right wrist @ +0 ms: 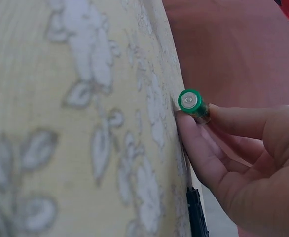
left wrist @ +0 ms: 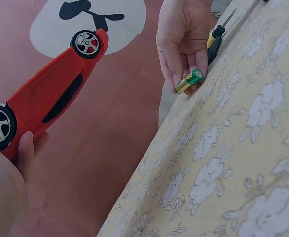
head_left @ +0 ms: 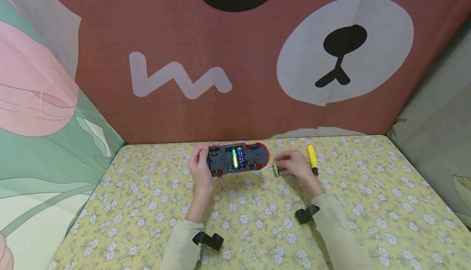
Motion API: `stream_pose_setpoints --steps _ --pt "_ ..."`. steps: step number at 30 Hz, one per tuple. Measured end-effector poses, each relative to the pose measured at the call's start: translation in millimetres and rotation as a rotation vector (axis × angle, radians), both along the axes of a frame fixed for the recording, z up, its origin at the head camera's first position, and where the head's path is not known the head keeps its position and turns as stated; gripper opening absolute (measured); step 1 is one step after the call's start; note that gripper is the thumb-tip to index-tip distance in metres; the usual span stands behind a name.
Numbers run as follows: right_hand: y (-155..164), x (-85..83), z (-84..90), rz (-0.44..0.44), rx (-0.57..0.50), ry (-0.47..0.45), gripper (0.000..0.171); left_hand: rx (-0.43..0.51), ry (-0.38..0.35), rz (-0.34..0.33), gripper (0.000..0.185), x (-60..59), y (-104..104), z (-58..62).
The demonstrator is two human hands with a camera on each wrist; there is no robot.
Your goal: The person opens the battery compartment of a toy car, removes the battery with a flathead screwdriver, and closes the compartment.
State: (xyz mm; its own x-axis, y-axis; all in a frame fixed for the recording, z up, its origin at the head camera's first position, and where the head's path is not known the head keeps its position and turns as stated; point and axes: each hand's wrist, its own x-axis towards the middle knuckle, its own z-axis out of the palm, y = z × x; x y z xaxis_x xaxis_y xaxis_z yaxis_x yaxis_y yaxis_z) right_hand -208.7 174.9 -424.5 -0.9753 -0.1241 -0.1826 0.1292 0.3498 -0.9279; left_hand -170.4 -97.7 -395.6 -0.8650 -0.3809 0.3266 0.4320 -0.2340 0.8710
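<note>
My left hand [head_left: 200,168] grips the rear end of a red toy car [left wrist: 48,91], turned so its dark underside [head_left: 257,155] faces me in the head view. In the middle of the underside is an uncovered battery compartment. A green and gold battery [head_left: 235,158] lies in it, beside a dark blue part [head_left: 241,157] with pale print. To the right of the car, my right hand [head_left: 294,164] pinches a green and gold battery [right wrist: 191,101] between thumb and fingers, close over the tablecloth. The flat end of this battery shows in the right wrist view.
A screwdriver [head_left: 312,157] with a yellow and black handle lies just right of my right hand. A yellow flowered cloth [head_left: 243,221] covers the table. Behind its far edge hangs a brown curtain [head_left: 176,114] with a bear face. Each sleeve carries a black wrist camera [head_left: 207,240].
</note>
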Motion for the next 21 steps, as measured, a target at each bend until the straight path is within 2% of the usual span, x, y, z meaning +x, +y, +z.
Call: stream_pose_setpoints --steps 6,12,21 --pt "-1.3 -0.8 -0.3 0.017 0.109 0.032 0.023 0.01 0.009 0.003 0.024 -1.0 0.3 -0.4" --pt "-2.7 -1.1 0.1 0.033 0.198 0.053 0.011 -0.005 0.008 -0.001 0.031 -0.4 0.3 -0.5" --pt "-2.1 -0.7 0.9 0.04 0.22 0.06 0.009 -0.008 -0.003 -0.001 0.037 0.3 1.5 -0.1"
